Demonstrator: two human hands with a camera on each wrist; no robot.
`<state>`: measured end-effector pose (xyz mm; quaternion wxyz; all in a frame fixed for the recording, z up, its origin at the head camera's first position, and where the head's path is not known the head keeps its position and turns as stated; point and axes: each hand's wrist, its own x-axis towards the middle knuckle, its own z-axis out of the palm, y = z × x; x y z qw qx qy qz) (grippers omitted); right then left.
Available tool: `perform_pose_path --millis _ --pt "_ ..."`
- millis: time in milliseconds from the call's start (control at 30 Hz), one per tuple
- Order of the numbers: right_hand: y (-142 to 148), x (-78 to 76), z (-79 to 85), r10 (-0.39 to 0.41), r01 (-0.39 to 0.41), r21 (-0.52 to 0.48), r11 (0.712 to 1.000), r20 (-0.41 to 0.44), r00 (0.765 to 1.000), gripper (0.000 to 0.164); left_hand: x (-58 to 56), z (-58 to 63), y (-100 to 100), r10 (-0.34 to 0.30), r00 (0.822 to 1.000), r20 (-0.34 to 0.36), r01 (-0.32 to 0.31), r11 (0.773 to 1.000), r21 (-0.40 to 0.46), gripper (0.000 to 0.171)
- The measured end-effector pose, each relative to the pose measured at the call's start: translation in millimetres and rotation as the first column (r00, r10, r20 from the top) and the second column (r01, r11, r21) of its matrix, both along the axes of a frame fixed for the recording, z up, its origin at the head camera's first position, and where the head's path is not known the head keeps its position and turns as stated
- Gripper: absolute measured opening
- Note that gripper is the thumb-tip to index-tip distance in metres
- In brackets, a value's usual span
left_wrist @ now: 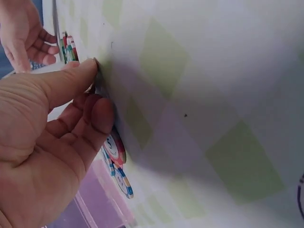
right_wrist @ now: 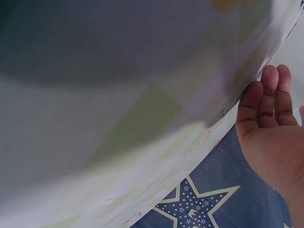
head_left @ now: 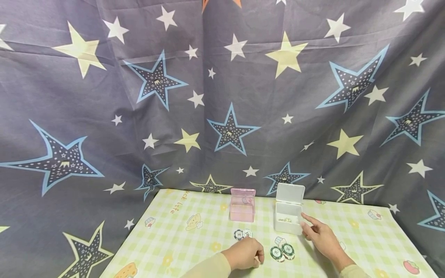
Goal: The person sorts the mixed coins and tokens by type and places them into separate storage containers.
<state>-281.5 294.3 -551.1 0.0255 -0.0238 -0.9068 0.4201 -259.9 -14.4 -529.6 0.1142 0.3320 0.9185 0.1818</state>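
Observation:
My left hand (head_left: 244, 253) is low over the table, its fingers curled and the thumb (left_wrist: 78, 78) near them. Whether something thin lies between the fingertips is hidden. Just beyond it are a dark poker chip (head_left: 238, 234) and a white one (head_left: 247, 233); in the left wrist view, a red-edged chip (left_wrist: 115, 148) and a blue-edged chip (left_wrist: 123, 181) lie past the fingers. My right hand (head_left: 322, 238) has its fingers extended, fingertips at the right side of an open white box (head_left: 287, 227) with small pale pieces (head_left: 285, 220) inside. Green-edged chips (head_left: 276, 253) lie in front of that box.
A pink see-through box (head_left: 242, 215) with its lid raised stands left of the white box. A checked cloth (head_left: 194, 247) with printed cartoons covers the table. Behind its far edge hangs a grey curtain (head_left: 243, 88) with stars.

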Motion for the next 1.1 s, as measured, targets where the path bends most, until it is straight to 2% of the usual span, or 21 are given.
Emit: perform_pose_path --millis 367,467,667,767,867,933,1000,1100 --pt "-1 0.4 0.9 -0.002 0.002 0.005 1.0 -0.001 1.0 0.059 -7.1 -3.1 -5 -0.058 0.998 0.009 0.059 0.998 -0.02 0.018" --pt "-1 0.9 1.2 -0.008 0.008 0.01 1.0 -0.003 1.0 0.058 -8.1 -1.6 -6 -0.052 0.998 0.029 0.052 0.999 -0.006 0.021" --pt "-1 0.7 1.6 -0.007 0.007 0.016 1.0 -0.011 1.0 0.058 -9.6 -0.3 -9 -0.013 0.994 0.104 0.004 0.996 0.089 0.023" --pt "0 0.1 1.6 -0.007 0.007 0.015 1.0 -0.016 1.0 0.057 -12.7 -0.4 -8 0.012 0.988 0.154 -0.04 0.984 0.174 0.02" --pt "-1 0.0 1.4 -0.007 0.007 0.011 1.0 -0.018 1.0 0.058 -18.6 -1.3 -3 0.056 0.979 0.195 -0.109 0.955 0.275 0.018" --pt "-1 0.0 1.1 -0.006 0.006 0.005 1.0 -0.02 1.0 0.059 -23.6 -1.4 2 0.102 0.969 0.224 -0.177 0.92 0.349 0.016" --pt "-1 0.6 1.2 -0.008 0.008 -0.003 1.0 -0.019 1.0 0.059 -28.6 0.1 8 0.149 0.954 0.26 -0.25 0.875 0.415 0.015" --pt "-1 1.3 1.4 -0.008 0.008 -0.013 1.0 -0.018 1.0 0.059 -36.0 3.2 20 0.206 0.932 0.298 -0.337 0.794 0.507 0.014"
